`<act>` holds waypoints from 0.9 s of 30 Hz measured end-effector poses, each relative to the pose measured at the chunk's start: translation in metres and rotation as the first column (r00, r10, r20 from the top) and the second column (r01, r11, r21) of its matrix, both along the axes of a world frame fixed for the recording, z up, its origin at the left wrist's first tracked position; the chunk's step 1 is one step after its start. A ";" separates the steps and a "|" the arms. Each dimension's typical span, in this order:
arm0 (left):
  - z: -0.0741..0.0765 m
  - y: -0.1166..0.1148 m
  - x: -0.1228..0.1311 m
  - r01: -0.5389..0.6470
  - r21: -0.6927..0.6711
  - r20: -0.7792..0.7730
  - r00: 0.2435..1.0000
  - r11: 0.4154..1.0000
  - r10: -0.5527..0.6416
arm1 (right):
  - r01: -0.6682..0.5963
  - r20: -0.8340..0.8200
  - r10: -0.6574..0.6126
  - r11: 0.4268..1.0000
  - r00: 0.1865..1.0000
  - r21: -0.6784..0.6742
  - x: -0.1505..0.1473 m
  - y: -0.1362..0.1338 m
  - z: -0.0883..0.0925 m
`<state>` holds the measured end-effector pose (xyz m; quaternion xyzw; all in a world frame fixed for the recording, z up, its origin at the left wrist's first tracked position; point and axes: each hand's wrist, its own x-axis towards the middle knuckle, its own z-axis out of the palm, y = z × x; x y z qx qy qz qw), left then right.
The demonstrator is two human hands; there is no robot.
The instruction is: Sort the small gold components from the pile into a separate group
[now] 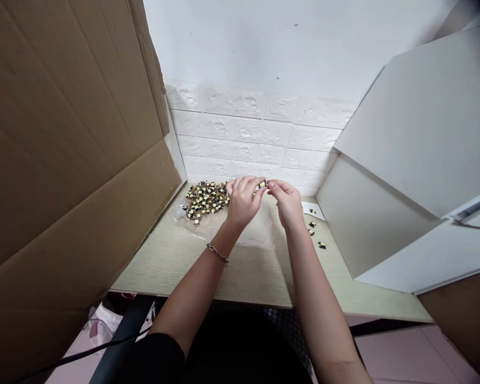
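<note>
Yellow-taped coil component [263, 184] | long axis roughly level | pinched between left hand [243, 204] and right hand [288, 205] | component heap [206, 200] just left

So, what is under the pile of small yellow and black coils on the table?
A clear plastic bag lies under the pile of coils, on the table. The coils hide the bag's surface beneath them.

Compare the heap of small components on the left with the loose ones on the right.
The heap is a dense mass of many pieces, while the loose components are only a few, spaced apart. The heap lies on a clear plastic bag; the loose components sit directly on the desk. Both share a yellow-and-black look.
</note>
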<state>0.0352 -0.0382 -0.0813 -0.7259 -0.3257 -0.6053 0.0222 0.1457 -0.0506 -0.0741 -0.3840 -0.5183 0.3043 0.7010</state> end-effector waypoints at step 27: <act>-0.004 0.004 0.002 -0.152 0.039 -0.112 0.982 0.988 0.155 | 0.045 -0.026 -0.046 0.999 0.999 -0.013 -0.004 -0.002 0.001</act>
